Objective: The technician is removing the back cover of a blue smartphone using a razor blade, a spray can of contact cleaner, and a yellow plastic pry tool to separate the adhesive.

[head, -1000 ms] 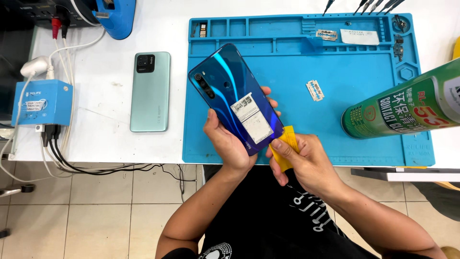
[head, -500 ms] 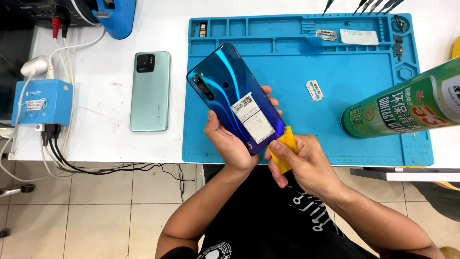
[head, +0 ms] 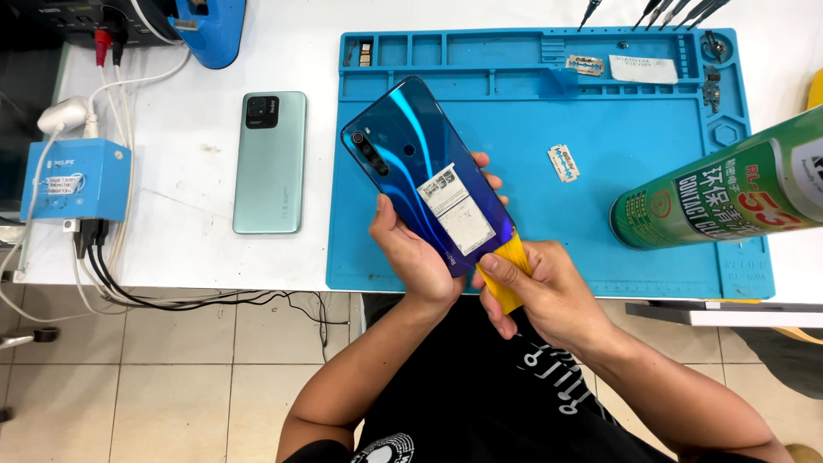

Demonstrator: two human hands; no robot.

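While the left hand [head: 420, 257] grips a glossy blue smartphone [head: 429, 171] back-up and tilted above the near edge of the blue silicone repair mat [head: 531, 189], the right hand [head: 549, 291] pinches a thin yellow plastic pry card [head: 507, 274] at the phone's lower corner, apparently slipped into the back-cover seam, though the fingers hide the tip. Done well, the card should stay shallow and flat to the seam, sliding rather than levering, with the left fingers bracing both long edges. Against the frame half a second ago, little differs: phone and card sit much as they were. Left of the mat lies a pale green smartphone [head: 270, 163] face down on the white bench [head: 274, 51]; on the mat's right edge, a green spray can [head: 720, 193] looms.
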